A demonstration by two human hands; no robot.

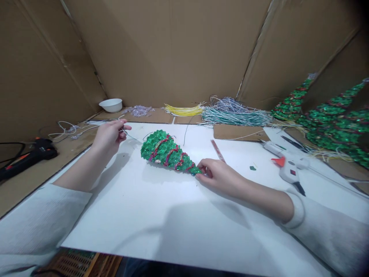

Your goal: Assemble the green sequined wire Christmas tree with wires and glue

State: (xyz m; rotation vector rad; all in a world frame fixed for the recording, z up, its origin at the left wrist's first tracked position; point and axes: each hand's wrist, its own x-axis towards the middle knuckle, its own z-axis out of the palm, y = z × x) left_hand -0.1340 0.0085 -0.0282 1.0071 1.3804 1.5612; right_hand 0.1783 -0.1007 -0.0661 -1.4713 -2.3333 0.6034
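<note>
Board edge (pixel 129 252) well apart from tree (pixel 166 153)

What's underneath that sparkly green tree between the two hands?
White tabletop with a soft shadow shows along the near side of the green tree. The spot directly beneath is covered by the tree, so unseen.

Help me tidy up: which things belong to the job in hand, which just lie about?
Apparently in use:
green tree, narrow end in right fingers
thin wire in left fingers

Seemingly lying about:
green scrap
white bowl
black corded tool
white glue gun
</note>
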